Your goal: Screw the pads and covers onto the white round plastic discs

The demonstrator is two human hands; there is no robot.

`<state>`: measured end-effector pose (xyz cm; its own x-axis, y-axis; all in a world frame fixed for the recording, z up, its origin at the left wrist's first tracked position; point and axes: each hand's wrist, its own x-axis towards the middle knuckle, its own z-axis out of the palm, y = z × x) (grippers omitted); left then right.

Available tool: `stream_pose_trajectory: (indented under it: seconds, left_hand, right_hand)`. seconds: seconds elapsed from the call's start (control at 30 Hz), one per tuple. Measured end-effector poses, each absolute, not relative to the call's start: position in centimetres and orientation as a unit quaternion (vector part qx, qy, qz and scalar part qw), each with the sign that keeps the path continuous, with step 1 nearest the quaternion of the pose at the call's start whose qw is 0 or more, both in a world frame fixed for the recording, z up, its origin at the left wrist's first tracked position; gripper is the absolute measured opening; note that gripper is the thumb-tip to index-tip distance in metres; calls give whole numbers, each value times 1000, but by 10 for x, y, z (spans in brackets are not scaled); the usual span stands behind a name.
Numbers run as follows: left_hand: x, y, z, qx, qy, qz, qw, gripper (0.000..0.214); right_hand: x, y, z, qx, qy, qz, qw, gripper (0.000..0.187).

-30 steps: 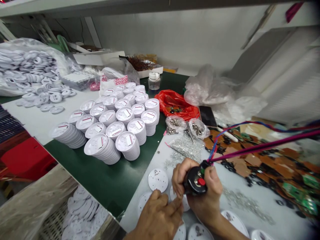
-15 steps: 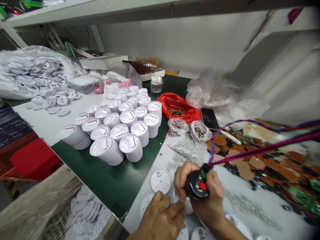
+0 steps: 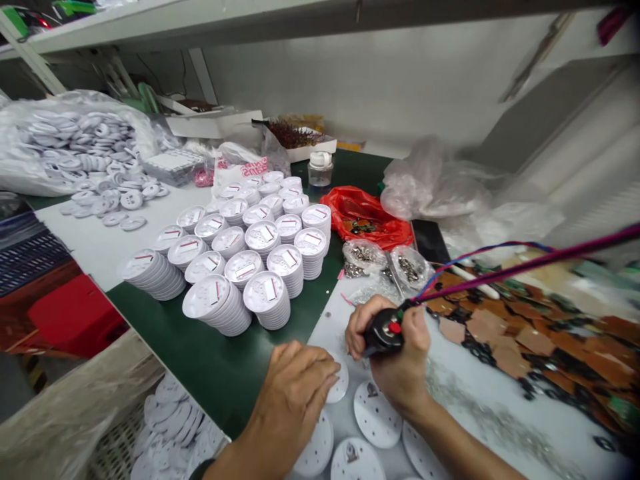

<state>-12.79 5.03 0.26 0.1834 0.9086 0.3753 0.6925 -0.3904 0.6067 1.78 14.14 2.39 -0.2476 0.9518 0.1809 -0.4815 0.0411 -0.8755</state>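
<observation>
My right hand [image 3: 395,357] is wrapped round a black electric screwdriver [image 3: 384,332] with a red button and blue and magenta wires. It is raised above the worktop, and its tip is hidden. My left hand [image 3: 295,390] reaches over the left side of a white plastic disc [image 3: 340,383], fingers stretched out and thumb out of sight. Whether the fingertips touch the disc, I cannot tell. Around both hands lie several more white discs with small holes, one [image 3: 377,415] with a small metal piece on it, another [image 3: 356,463] nearer me.
Stacks of white round parts [image 3: 267,300] stand on the green mat [image 3: 230,363]. Beyond are a red bag [image 3: 363,217] and small bags of metal parts [image 3: 410,267]. Brown boards [image 3: 535,340] pile up at right. A crate of discs [image 3: 170,427] sits lower left; a shelf [image 3: 280,17] hangs overhead.
My right hand has lifted the screwdriver up and away from the discs. My left hand has moved left, away from the screwdriver, onto another disc. The disc formerly under both hands is now uncovered.
</observation>
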Motion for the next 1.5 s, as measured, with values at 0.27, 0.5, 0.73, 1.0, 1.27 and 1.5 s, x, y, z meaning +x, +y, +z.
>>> stream_pose_trajectory:
  seconds: [0.27,0.5,0.73,1.0,1.27,1.5]
  left_hand:
    - [-130,69,-4,729,577,314,194,20]
    - [-117,91,-7,754,556,297,186,9]
    - [-118,85,-3,737,544,335,220,14]
    - [-114,80,0,713,533,355,287,15]
    - [-123,78,4,774,500,327,210,13]
    - [-128,76,3,763,496,335,243,13]
  right_hand:
    - [20,138,49,-239,-440,655,565,62]
    - [20,135,67,-226,-421,660,580,57]
    - [28,132,74,-227,-403,665,587,59]
    - [34,129,79,-223,-391,670,591,63]
    - [26,124,84,-213,-399,686,569,61]
    - [30,123,87,-213,-390,684,579,63]
